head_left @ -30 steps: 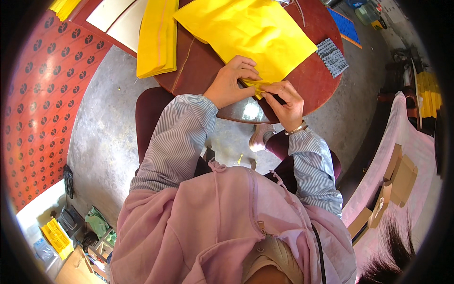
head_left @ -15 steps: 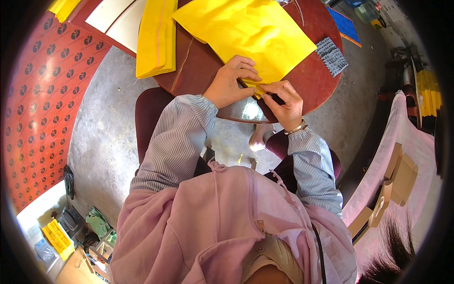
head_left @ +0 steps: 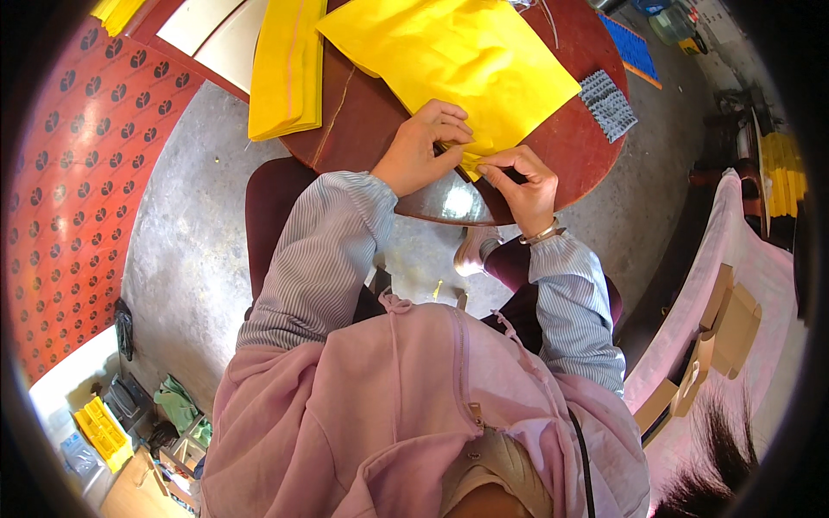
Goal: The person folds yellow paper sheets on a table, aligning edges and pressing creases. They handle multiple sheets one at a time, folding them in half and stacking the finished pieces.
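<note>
A large yellow sheet, apparently fabric or soft bag material (head_left: 458, 69), lies across the round red-brown table (head_left: 354, 129), its near corner at the table's front edge. My left hand (head_left: 425, 148) rests on that corner from the left, fingers curled and thumb pressed toward them on the yellow material. From the right, my right hand (head_left: 525, 183) pinches the tip of the same corner between thumb and forefinger. Whether a small piece sits under the fingertips is hidden.
Folded yellow pieces in a stack (head_left: 287, 78) lie at the table's left. A grey ridged strip bundle (head_left: 608, 105) is near its right edge. Beyond stands a blue panel (head_left: 633, 50). Opened cardboard boxes (head_left: 734, 324) rest on a pink cloth (head_left: 682, 319) at right.
My right hand has shifted slightly, its thumb and forefinger now closed together on the corner. My left hand's thumb has moved a little; the yellow sheet lies almost as before.
</note>
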